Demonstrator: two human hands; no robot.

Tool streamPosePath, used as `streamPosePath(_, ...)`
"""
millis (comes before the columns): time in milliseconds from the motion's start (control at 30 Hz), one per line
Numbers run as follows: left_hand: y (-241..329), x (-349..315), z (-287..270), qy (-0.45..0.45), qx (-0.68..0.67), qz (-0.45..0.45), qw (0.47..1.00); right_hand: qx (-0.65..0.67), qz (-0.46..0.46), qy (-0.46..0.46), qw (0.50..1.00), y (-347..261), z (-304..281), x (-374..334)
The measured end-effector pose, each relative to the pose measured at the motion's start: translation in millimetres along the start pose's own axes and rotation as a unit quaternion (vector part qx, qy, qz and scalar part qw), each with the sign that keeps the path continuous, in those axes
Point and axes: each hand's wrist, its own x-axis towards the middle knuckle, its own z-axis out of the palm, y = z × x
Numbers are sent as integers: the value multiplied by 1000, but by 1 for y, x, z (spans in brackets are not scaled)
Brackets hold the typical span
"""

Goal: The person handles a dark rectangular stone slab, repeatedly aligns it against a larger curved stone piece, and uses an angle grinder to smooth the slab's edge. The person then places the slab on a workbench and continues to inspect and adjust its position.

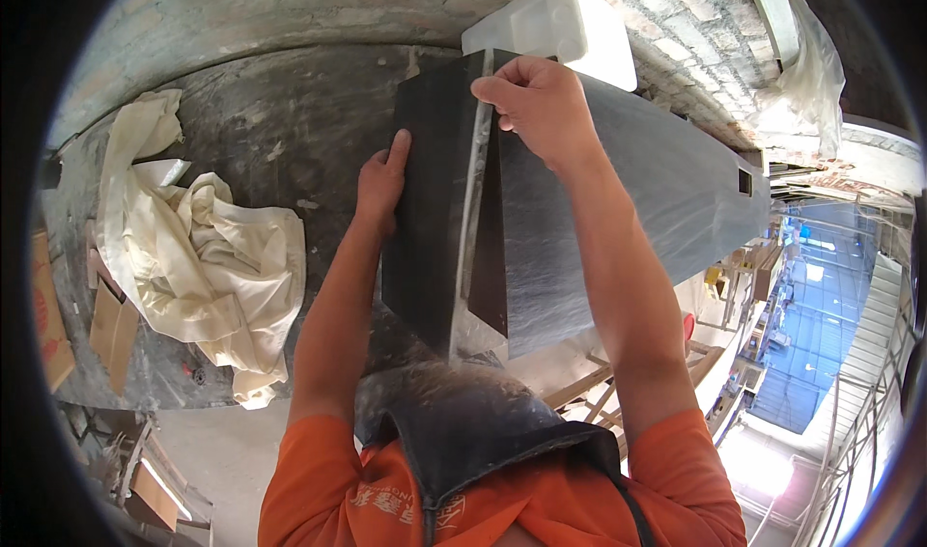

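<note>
Head view, left hand: the left hand (pixel 382 182) lies flat with fingers stretched against the outer left face of a dark stone slab (pixel 430 209), pressing it and not wrapped round anything.
Head view, right hand: the right hand (pixel 536 103) is pinched over the top end of the pale edge strip (pixel 469 209) where the two dark pieces meet, fingertips curled onto it.
Head view, slabs: the dark stone slab stands on edge in front of the person, its lower end near the dark apron (pixel 463 431); a long grey stone panel (pixel 628 199) runs from the joint away to the right, touching it along the strip.
Head view, surface: a dusty grey surface (pixel 280 132) lies beneath, backed by a brick wall (pixel 676 26).
Head view, nearby: a crumpled cream cloth (pixel 203 248) lies well to the left of the left hand; a white foam block (pixel 560 26) sits just beyond the right hand; cardboard pieces (pixel 111 330) lie at the far left edge.
Head view, clothing: orange sleeves (pixel 319 489) under the apron.
</note>
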Motion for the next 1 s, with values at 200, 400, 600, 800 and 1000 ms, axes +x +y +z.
streamPosePath(200, 29, -42, -13, 13, -51, -26, 998, 31, -80, 34, 996, -31, 36, -32)
streamPosePath(400, -27, -2, -80, -373, -364, 6, 853, 86, -103, -2, 991, -60, 38, -104)
streamPosePath(600, -40, -2, -82, -641, -446, 1, 625, 222, -13, -123, 967, -9, 52, -219)
streamPosePath(800, -28, -22, -80, -678, -418, -34, 604, 50, -153, -121, 980, 37, 79, -325)
streamPosePath(1000, -28, -47, -75, -665, -398, -14, 632, 24, -189, -51, 980, 22, 88, -368)
